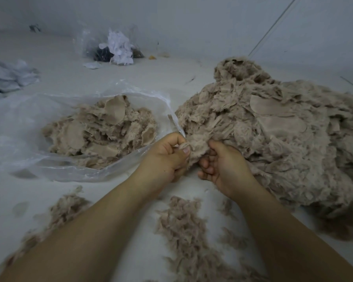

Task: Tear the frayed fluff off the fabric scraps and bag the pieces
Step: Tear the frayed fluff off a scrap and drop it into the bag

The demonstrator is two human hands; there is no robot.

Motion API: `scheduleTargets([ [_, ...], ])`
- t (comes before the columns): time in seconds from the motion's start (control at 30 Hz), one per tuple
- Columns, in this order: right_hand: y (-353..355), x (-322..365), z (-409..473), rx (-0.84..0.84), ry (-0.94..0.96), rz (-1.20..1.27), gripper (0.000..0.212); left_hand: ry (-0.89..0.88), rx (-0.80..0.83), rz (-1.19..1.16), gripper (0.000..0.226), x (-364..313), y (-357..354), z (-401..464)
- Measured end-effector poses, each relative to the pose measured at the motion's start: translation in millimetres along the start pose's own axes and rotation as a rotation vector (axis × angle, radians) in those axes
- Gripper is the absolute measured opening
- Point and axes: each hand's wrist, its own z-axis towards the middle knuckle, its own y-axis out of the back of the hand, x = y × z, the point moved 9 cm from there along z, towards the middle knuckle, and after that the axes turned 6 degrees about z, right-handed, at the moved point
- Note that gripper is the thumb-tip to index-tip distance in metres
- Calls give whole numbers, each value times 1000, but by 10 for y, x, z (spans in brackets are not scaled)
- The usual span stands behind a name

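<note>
Loose beige fluff [183, 226] lies scattered nearest, under both bare forearms. Just beyond it the left hand [167, 157] pinches a tuft at the edge of a fuzzy beige scrap [198, 147] between thumb and fingers, while the right hand [222, 165] curls under the same scrap, gripping it. That scrap touches the big heap of scraps [273, 129] on the right. Left lies an open clear plastic bag [18, 119] holding beige pieces [102, 129]. Far off, another clear bag [114, 45] holds white and dark scraps.

Both forearms are bare up to the frame's near edge. The left hand [163, 157] and right hand [224, 165] are bare too. Short, trimmed fingernails show on the left hand.
</note>
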Motion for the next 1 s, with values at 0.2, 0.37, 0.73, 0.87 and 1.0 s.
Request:
scheduleTargets([
  [0.2, 0, -14, 9, -1, -2, 31, 34, -26, -39, -4, 26, -46, 36, -17],
  [0.37, 57, -47, 48, -50, -25, 159, 50, -36, -99, -38, 32, -80, 120, -40],
  [0.73, -58, 8, 14, 121, 45, -81, 29, -194, -205, 326, 30, -261, 290, -94],
  [0.87, -141, 25, -52, 173, 94, -242, 33, -112, -134, 377, 40, -155, 189, -93],
  [1.0, -113, 31, -49, 145, 79, -177, 24, -154, -51, 384, 46, -199, 88, -110],
])
